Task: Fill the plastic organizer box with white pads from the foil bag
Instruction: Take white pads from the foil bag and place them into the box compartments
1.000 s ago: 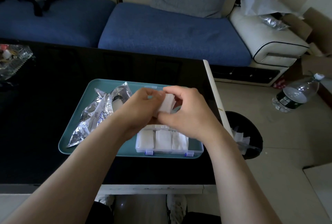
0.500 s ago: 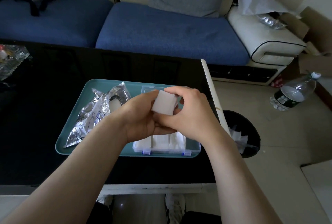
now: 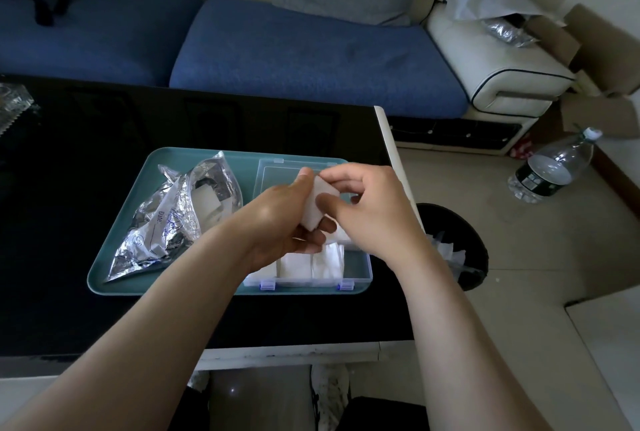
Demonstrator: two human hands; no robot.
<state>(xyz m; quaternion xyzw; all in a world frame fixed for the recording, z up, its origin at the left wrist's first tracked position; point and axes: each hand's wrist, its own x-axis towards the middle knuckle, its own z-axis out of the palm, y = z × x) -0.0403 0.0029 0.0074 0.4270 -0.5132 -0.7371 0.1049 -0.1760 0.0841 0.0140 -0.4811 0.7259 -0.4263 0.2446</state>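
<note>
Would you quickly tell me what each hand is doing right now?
Left hand: holds the white pad.
Right hand: pinches the same white pad.

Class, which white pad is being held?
The white square pad pinched between left hand and right hand; the others lie in the clear plastic organizer box or the silver foil bag.

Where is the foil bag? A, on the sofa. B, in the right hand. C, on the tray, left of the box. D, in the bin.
C: the foil bag lies on the tray, left of the box.
</note>
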